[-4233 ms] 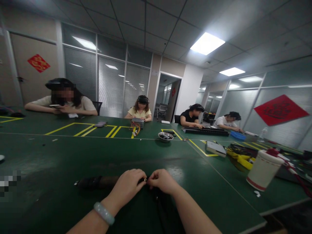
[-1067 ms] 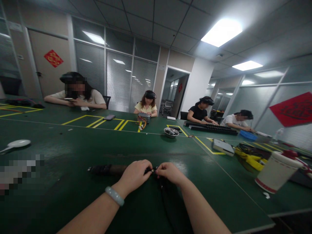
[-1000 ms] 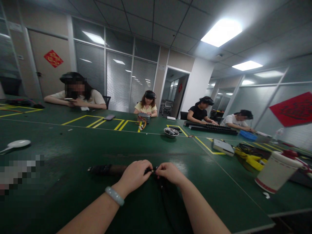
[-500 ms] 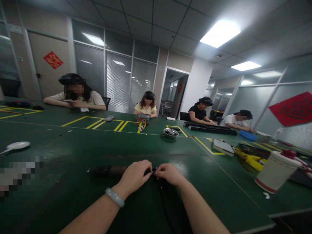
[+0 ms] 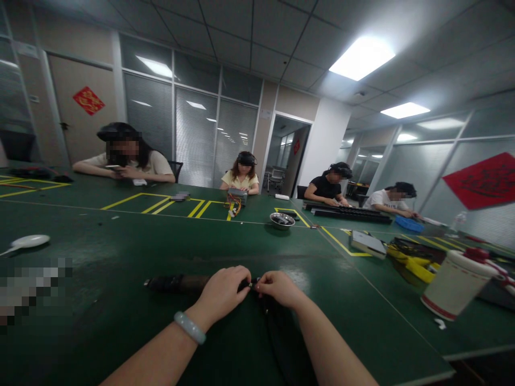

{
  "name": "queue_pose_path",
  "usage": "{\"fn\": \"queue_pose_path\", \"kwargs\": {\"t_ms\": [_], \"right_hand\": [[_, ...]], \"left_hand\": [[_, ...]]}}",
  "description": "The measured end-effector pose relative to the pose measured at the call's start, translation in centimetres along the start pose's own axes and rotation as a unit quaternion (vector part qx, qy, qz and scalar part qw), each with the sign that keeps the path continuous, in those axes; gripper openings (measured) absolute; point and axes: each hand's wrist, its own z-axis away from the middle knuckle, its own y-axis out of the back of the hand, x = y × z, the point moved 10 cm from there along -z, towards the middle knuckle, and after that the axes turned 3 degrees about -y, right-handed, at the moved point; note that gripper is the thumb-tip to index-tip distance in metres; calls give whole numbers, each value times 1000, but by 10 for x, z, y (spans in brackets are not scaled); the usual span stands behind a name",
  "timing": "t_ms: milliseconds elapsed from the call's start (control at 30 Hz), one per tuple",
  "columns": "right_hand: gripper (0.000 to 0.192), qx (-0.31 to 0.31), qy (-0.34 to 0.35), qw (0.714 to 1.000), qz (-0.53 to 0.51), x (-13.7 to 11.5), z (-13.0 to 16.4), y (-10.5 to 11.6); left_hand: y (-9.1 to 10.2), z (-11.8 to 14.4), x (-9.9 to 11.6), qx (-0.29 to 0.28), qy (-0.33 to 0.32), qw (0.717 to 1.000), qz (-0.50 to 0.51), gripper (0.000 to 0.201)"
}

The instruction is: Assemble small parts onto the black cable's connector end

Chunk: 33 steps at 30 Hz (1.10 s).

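My left hand (image 5: 221,292) and my right hand (image 5: 279,288) meet low in the middle of the view, fingertips pinched together on a small metal piece (image 5: 251,284) at the end of a dark strap. A long dark strap-like object (image 5: 177,282) lies on the green table (image 5: 120,257) to the left of my left hand. Another dark strap (image 5: 289,343) runs from my hands towards me, partly under my right forearm. A pale bangle (image 5: 190,327) circles my left wrist.
A white cylindrical container with a red cap (image 5: 454,284) stands at the right. Beyond it lie yellow tools (image 5: 410,262), a grey flat box (image 5: 368,244) and a metal bowl (image 5: 281,220). A white spoon-shaped object (image 5: 28,241) lies far left. Several people sit across the table.
Since 4.2 s ago the view has swung left, bringing the white spoon-shaped object into sight. My hands stay pinched together at the same spot.
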Motion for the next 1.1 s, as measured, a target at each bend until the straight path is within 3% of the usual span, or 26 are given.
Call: {"fn": "queue_pose_path", "kwargs": {"t_ms": [133, 333, 1100], "right_hand": [[19, 3, 10, 1000, 14, -2, -1, 0], [19, -4, 12, 1000, -5, -1, -2, -2], [20, -6, 21, 1000, -16, 3, -4, -3]], "left_hand": [[2, 1, 4, 12, -27, 1000, 2, 12], [2, 1, 1, 25, -16, 1000, 2, 13], [-3, 0, 1, -2, -15, 1000, -20, 15]]}}
